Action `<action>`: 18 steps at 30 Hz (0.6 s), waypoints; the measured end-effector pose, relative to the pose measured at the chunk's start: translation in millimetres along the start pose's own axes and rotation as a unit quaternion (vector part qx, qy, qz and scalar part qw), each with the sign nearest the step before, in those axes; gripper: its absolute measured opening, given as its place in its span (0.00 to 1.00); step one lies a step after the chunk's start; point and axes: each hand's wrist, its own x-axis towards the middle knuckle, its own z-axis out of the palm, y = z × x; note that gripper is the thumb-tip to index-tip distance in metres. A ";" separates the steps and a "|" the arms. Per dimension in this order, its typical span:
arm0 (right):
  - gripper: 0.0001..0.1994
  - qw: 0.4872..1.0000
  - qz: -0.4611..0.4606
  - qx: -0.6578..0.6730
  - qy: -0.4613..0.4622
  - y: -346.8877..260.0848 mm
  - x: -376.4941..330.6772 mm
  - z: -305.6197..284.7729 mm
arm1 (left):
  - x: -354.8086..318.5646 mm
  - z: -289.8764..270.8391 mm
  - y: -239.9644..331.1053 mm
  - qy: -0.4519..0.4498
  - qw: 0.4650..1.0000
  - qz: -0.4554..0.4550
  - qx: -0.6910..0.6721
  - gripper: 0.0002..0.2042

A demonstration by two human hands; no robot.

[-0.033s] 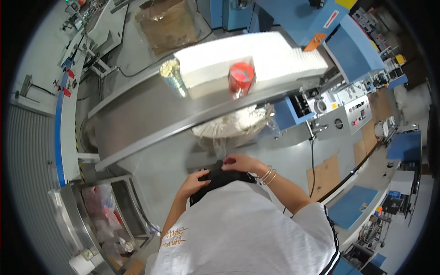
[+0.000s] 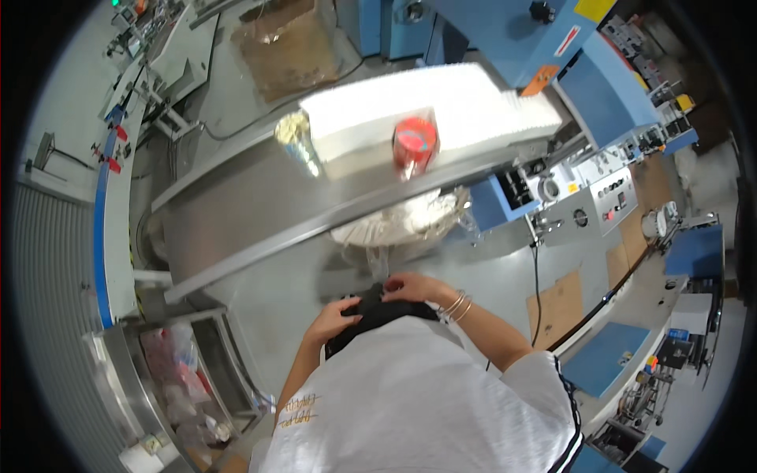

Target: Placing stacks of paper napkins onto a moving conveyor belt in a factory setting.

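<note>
Almost nothing differs. Both hands stay on the black bundle (image 2: 371,311) at the person's front; the right hand (image 2: 410,288) sits marginally nearer the left hand (image 2: 335,319), its fingers (image 2: 392,285) curled slightly tighter.

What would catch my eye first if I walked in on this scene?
Probably the bright white stack of paper sheets on the steel table, with a red roll in clear wrap at its front edge. Below, the left hand and right hand both grip a black item.
</note>
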 end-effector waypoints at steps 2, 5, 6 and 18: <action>0.21 0.999 -0.019 -0.003 -0.048 -0.4 14.0 -5.2 | 21.6 -17.2 9.3 -0.027 0.999 -0.006 0.046 0.21; 0.23 0.987 0.011 0.031 -0.160 42.4 67.4 7.6 | 59.8 -40.4 -19.2 -0.017 0.997 -0.052 0.050 0.26; 0.25 0.978 0.050 0.097 -0.179 22.6 67.9 6.7 | 73.0 -52.6 -54.0 -0.011 0.994 -0.002 0.104 0.28; 0.15 0.985 0.041 -0.024 0.163 2.7 47.1 32.4 | 93.8 -82.2 58.8 -0.246 0.948 -0.027 0.203 0.19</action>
